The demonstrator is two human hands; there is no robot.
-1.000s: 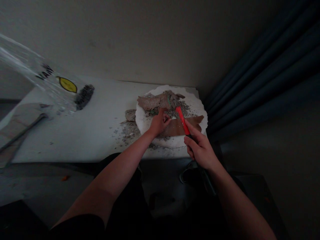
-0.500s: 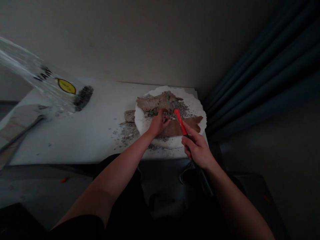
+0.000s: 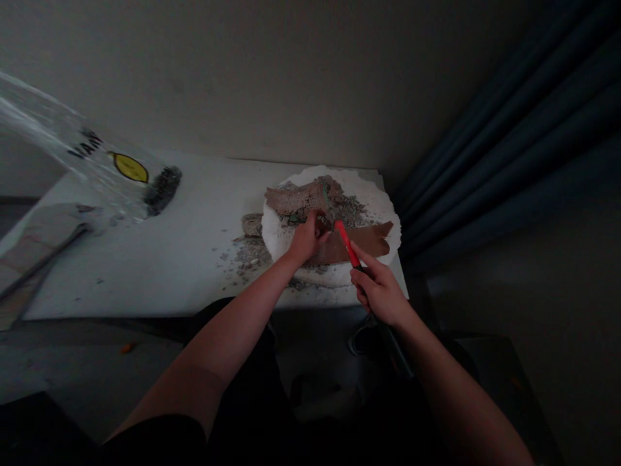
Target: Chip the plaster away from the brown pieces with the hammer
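Note:
My right hand (image 3: 381,288) is closed around the black grip of a long red-and-black tool (image 3: 345,241), which may be a hammer. Its red end points down into grey rubble (image 3: 347,206), and what sits at its tip is not clear. Just left of that tip, my left hand (image 3: 306,241) has its fingers drawn together in a pinch; what they hold is too small to make out. Under the hands lie a brown piece of cardboard (image 3: 371,241) and a torn, pitted brown piece (image 3: 294,197), both on a crumpled white sheet (image 3: 279,249).
A white table (image 3: 194,246) stands against the wall, with grey crumbs (image 3: 245,259) scattered beside the sheet. On the left are a clear plastic bag (image 3: 107,168) with dark contents and a dark bar (image 3: 43,262). A dark curtain (image 3: 509,129) hangs at the right.
The tool's red end has moved slightly down and left, closer to my left fingers. My left hand stays in nearly the same place.

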